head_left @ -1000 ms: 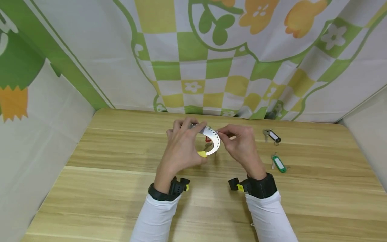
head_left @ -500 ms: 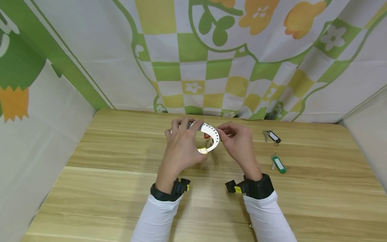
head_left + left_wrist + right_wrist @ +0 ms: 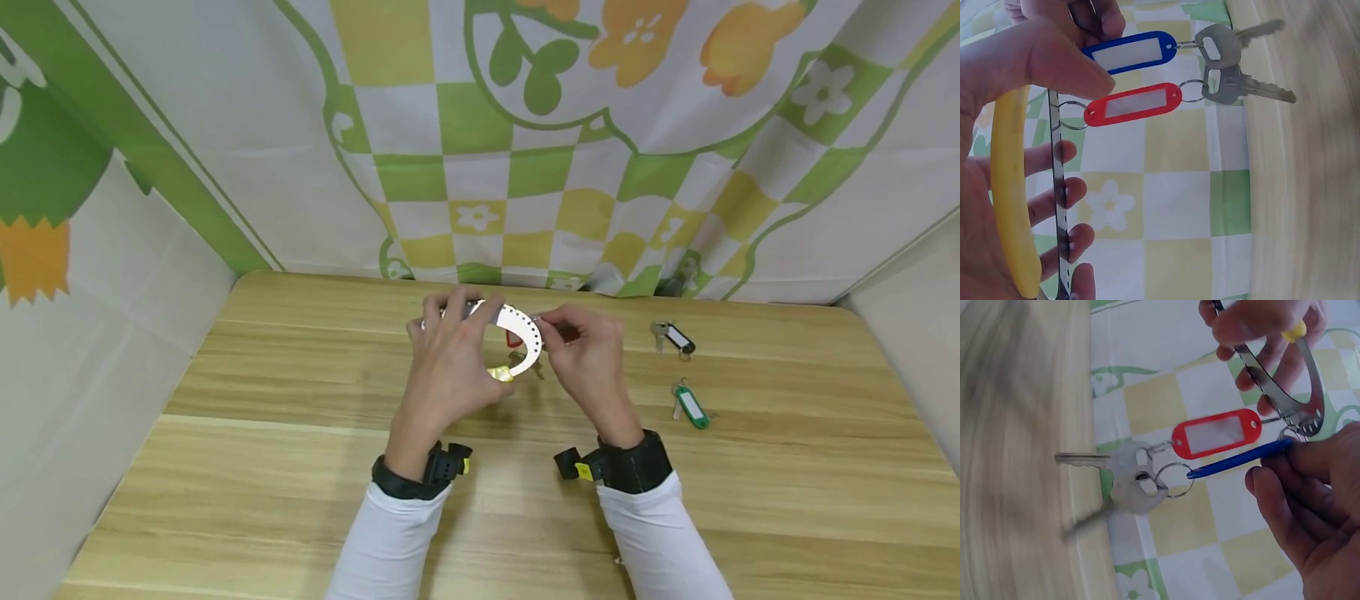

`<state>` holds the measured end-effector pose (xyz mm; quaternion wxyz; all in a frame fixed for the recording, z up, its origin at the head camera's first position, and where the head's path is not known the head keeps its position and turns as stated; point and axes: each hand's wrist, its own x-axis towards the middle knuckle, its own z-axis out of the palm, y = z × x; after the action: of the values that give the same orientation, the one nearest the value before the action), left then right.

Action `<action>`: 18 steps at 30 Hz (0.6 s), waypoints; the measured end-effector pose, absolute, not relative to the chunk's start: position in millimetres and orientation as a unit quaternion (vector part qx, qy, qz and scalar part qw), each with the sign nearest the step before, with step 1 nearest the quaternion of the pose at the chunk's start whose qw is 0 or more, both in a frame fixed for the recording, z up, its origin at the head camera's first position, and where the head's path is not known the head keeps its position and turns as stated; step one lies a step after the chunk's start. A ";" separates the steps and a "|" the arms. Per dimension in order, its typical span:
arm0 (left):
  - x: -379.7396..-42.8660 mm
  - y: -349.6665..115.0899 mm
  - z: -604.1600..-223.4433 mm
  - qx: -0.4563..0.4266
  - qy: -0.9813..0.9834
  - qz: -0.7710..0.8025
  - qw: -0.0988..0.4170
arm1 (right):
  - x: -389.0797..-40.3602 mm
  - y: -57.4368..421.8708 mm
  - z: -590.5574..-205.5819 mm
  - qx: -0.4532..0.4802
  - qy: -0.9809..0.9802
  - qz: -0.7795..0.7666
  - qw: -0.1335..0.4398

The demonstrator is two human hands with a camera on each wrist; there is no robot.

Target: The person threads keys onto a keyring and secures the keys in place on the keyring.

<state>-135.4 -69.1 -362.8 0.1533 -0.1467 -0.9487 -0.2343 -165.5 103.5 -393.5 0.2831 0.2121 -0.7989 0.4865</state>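
My left hand [image 3: 450,354] grips a large flat metal hoop [image 3: 531,342] with a row of holes and a yellow handle [image 3: 1013,187]. From one hole hangs a red key tag [image 3: 1135,105] on a small wire ring, with a key [image 3: 1229,85] at its other end. My right hand [image 3: 588,350] pinches the end of a blue key tag [image 3: 1235,461], right at the hoop's holed edge. That tag's upper small ring [image 3: 1291,432] shows between the fingertips and the hoop. Below the blue tag dangles another key [image 3: 1138,490]. Both tags hang side by side, over the table.
On the wooden table [image 3: 300,467] to the right lie a black key tag [image 3: 680,337] with its key and a green key tag [image 3: 692,407] with its key. A patterned cloth [image 3: 480,183] hangs along the table's back edge.
My right hand and forearm have shifted slightly left, staying at the hoop's edge. The hoop has tilted a little and moved slightly up and left, with my left hand still gripping it.
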 end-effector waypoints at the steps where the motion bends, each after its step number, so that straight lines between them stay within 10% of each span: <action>1: -135.6 -69.2 -362.7 -0.148 -0.949 -0.235 0.149 | -165.4 104.6 -393.1 0.217 -0.800 0.483 0.282; 18: -134.8 -64.4 -362.1 -0.159 -0.947 -0.244 0.135 | -163.3 112.4 -384.0 0.220 -0.813 0.483 0.240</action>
<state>-134.8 -64.4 -362.1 0.1349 -0.1593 -0.9471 -0.2436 -163.3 112.4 -384.0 0.2401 0.2201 -0.8125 0.4834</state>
